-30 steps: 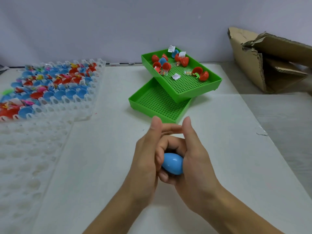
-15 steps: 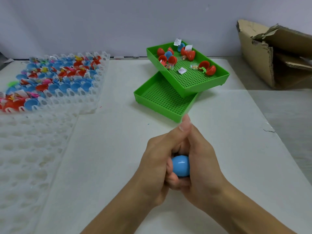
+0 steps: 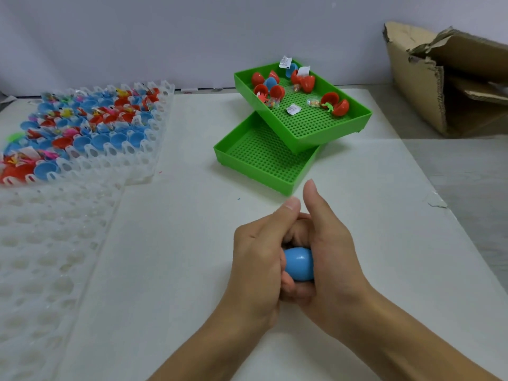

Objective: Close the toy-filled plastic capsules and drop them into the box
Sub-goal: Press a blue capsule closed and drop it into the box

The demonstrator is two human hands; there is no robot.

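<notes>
Clasping a blue egg-shaped plastic capsule [image 3: 299, 264], our left hand [image 3: 258, 259] and right hand [image 3: 330, 257] wrap it together, thumbs raised; two stacked green perforated plastic trays [image 3: 264, 158] lie just beyond the grip. Far right of it sits the torn brown cardboard box [image 3: 428, 86].

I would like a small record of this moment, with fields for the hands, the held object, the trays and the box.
hands: left hand and right hand clasped together around one capsule, above the white table
held object: blue egg-shaped plastic capsule, only partly visible between the palms
upper green perforated tray: tilted, resting on the lower green perforated tray; holds open red and blue capsule halves
clear plastic grid tray: far left, holds many capsule halves
brown cardboard box: far right, opening towards the table
</notes>
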